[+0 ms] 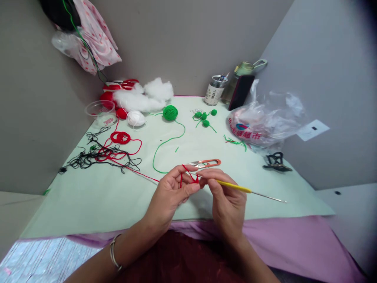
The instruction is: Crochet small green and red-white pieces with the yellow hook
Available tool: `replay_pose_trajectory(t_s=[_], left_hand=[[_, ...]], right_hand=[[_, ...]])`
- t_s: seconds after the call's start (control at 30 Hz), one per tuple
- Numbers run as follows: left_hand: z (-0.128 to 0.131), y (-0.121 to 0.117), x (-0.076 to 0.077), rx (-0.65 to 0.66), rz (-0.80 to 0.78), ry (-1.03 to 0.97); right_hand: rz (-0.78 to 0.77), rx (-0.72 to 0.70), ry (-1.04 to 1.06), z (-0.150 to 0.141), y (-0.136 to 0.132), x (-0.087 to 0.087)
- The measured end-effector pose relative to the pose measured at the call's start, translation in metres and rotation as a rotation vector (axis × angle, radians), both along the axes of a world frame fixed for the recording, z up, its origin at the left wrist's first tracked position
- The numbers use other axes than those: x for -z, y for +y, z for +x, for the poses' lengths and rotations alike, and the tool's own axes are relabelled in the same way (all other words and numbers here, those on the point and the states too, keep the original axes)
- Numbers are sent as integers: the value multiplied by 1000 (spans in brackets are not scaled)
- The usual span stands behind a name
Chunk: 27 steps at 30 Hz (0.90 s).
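Over the front of the table, my left hand (173, 192) pinches a small piece of red crochet work (195, 180). Red yarn (141, 173) loops over its raised forefinger and trails left across the table. My right hand (228, 196) grips a crochet hook (235, 186) by its yellow handle. One metal end sticks out to the right; the other meets the red piece, its tip hidden by fingers. Just beyond both hands lie thread snips (207, 162) with orange handles. A green yarn ball (170, 113) sits further back, its strand curving toward my left hand.
Tangled black thread (85, 157) and red yarn coils (120, 137) lie at left. White stuffing (141, 98) and a white yarn ball (136, 118) are behind. Small green crocheted balls (204, 116), a pen jar (216, 90), a phone (241, 92), a plastic bag (259, 122) and a black claw clip (276, 162) stand right.
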<state>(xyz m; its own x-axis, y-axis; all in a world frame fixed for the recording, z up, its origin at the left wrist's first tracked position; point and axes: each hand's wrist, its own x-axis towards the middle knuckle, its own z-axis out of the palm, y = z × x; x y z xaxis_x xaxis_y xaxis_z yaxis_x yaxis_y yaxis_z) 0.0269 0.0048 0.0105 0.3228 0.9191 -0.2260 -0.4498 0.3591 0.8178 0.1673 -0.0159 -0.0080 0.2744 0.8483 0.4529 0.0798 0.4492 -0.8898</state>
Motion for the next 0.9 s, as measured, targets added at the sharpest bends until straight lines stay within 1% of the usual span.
replay_pose_trajectory(t_s=[0.13,0.43,0.6,0.7,0.9], left_hand=[[-2,0,1,6,1,33],[-4,2,-4,-11,9,24],[-3,4,-3,-17,-2,23],[-3,3,-1,0,-4,14],[-5,3,1,14,3,23]], right_hand=[[-47,-30,32,3,1,3],[-45,-50,31,3,-1,4],[-36,-53,35,3,0,5],[-25,-51,64,3,0,6],[-38,-99,110,1,-1,7]])
